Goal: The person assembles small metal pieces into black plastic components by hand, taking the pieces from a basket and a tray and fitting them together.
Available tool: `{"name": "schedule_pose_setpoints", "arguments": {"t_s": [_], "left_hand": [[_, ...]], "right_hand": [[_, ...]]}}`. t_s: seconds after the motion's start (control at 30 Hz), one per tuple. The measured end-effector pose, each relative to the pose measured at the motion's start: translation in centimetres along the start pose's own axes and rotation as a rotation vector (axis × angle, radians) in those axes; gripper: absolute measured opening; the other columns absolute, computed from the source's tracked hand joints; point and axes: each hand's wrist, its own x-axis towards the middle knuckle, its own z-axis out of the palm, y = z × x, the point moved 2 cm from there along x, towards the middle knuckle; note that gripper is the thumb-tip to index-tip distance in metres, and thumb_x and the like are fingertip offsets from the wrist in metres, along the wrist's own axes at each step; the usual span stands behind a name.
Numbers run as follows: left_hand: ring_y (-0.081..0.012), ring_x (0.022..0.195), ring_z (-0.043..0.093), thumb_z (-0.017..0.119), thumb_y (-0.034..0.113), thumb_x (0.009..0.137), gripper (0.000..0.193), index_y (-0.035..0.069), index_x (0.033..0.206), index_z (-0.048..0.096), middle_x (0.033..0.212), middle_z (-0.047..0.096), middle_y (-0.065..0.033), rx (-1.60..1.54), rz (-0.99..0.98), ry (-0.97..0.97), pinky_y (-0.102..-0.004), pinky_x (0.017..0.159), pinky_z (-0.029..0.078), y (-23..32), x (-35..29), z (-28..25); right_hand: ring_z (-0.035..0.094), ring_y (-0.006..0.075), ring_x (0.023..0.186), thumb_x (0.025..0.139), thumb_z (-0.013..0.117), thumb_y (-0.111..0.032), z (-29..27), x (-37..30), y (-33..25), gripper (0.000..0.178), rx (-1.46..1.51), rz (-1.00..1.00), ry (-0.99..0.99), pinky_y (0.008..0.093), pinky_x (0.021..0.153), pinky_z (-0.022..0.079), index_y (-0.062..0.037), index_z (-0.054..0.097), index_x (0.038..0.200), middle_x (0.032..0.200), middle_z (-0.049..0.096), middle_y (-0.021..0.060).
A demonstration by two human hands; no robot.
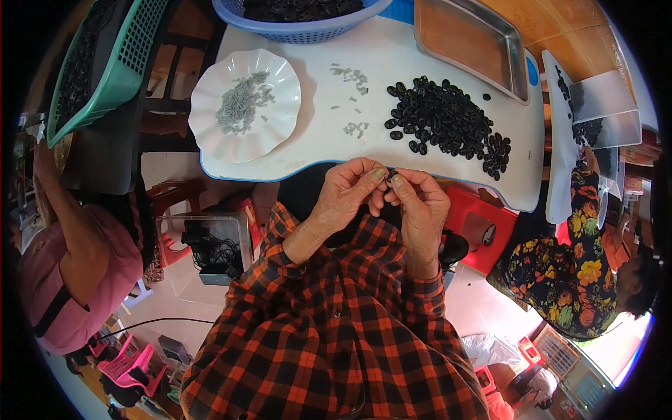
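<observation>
Between the fingertips of both my hands is a small black oval piece [391, 175], held just off the table's near edge. My left hand [350, 190] pinches it from the left, thumb against forefinger. From the right, my right hand [420, 203] pinches it the same way, and the fingers cover most of it. Beyond my right hand lies a heap of black oval pieces [444, 115]. A white scalloped plate [283, 129] at the left carries a pile of small grey translucent pieces [245, 101]. More loose grey bits [355, 129] are scattered on the table between plate and heap.
The white table [322, 147] has a wavy blue near edge. Along its far side stand a blue basket [301, 31] of black pieces and a metal tray [476, 45]. A green crate [105, 84] is at far left. People sit at left [84, 273] and right [560, 273].
</observation>
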Motion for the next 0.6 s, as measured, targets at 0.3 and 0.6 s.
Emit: {"name": "schedule_pose_setpoints", "arguments": {"t_s": [0.3,0.6], "left_hand": [[-0.0062,0.060,0.056,0.051,0.015,0.096,0.021,-0.004,0.099,0.058,0.079,0.059,-0.0040,0.045,0.009,0.026,-0.0193,0.049,0.050,0.0,0.0,0.2],[-0.0046,0.058,0.054,0.050,0.012,0.096,0.017,-0.004,0.094,0.057,0.075,0.057,-0.0027,0.264,0.125,0.090,-0.0180,0.047,0.048,0.4,-0.2,0.8]], "right_hand": [[0.058,0.0071,0.068,0.086,0.062,-0.002,0.1,0.1,0.0,0.014,-0.001,-0.001,0.008,0.0178,0.063,0.045,0.0040,0.063,0.099,0.084,0.066,0.0068],[0.060,0.0070,0.070,0.086,0.062,0.000,1.0,-0.6,-0.6,0.011,-0.193,-0.154,0.067,0.0194,0.064,0.049,0.0027,0.062,0.096,0.082,0.065,0.0056]]}}
